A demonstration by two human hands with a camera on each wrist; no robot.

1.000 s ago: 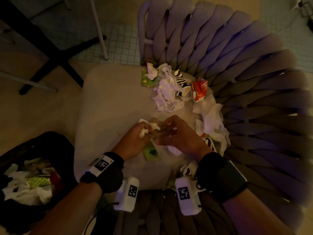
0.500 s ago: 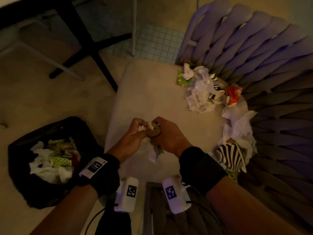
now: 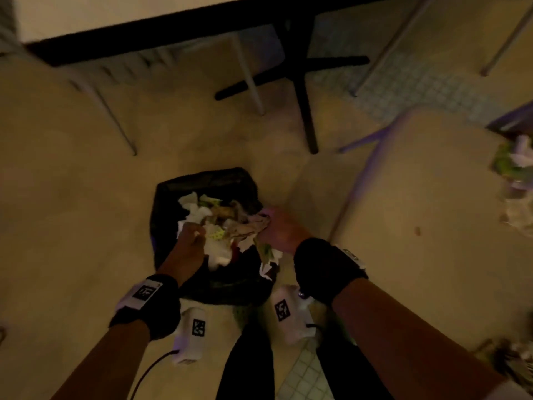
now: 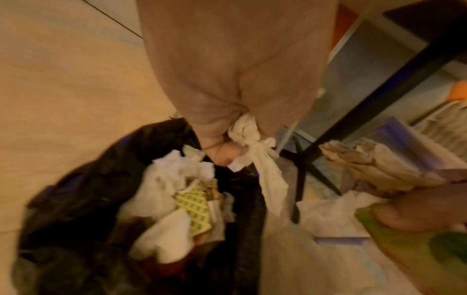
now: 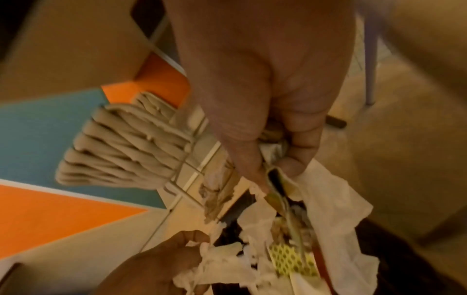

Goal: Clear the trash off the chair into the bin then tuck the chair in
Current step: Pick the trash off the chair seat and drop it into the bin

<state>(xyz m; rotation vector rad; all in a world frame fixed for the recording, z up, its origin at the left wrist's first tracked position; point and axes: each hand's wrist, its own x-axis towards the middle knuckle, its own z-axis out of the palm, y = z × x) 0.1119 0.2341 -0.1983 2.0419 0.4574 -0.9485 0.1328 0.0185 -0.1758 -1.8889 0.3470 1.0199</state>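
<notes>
A black bin (image 3: 173,203) lined with a bag stands on the floor, heaped with white tissues and wrappers. My left hand (image 3: 193,233) hangs over its left side and grips a twisted white tissue (image 4: 255,151). My right hand (image 3: 269,225) is over the bin's right rim, pinching a bundle of crumpled paper, tissue and a green wrapper (image 5: 275,179). The chair's beige seat (image 3: 427,241) lies to the right. More trash (image 3: 516,180) sits on the seat at the far right edge, blurred.
A table top (image 3: 115,13) spans the top of the head view, with its black cross base (image 3: 300,82) just beyond the bin. Thin white chair legs (image 3: 248,76) stand nearby. My dark trouser legs (image 3: 251,356) are below the bin.
Both hands lifted a bundle of trash off the seat and swung left with it to above the bin. The view turned from the chair to the bin.
</notes>
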